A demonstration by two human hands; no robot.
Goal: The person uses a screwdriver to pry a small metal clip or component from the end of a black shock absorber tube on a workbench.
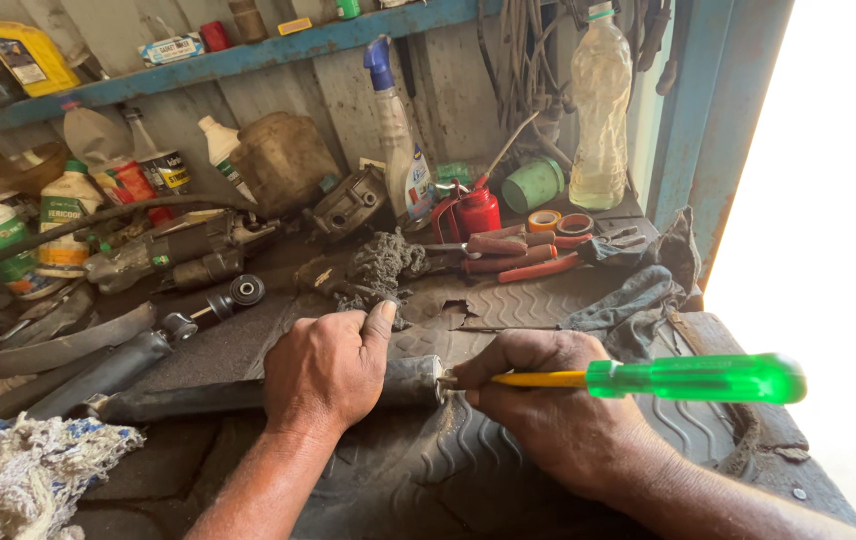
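On the ribbed rubber mat (538, 300), the left hand (326, 368) clamps a dark, greasy metal tube (248, 397). The right hand (548, 400) grips a screwdriver (693, 379), translucent green handle, yellow shank, tip at the tube's end.

Weathered grey plank wall (468, 90) with a blue shelf (248, 55) across the top; blue doorframe (708, 110) at right, glaring daylight beyond.
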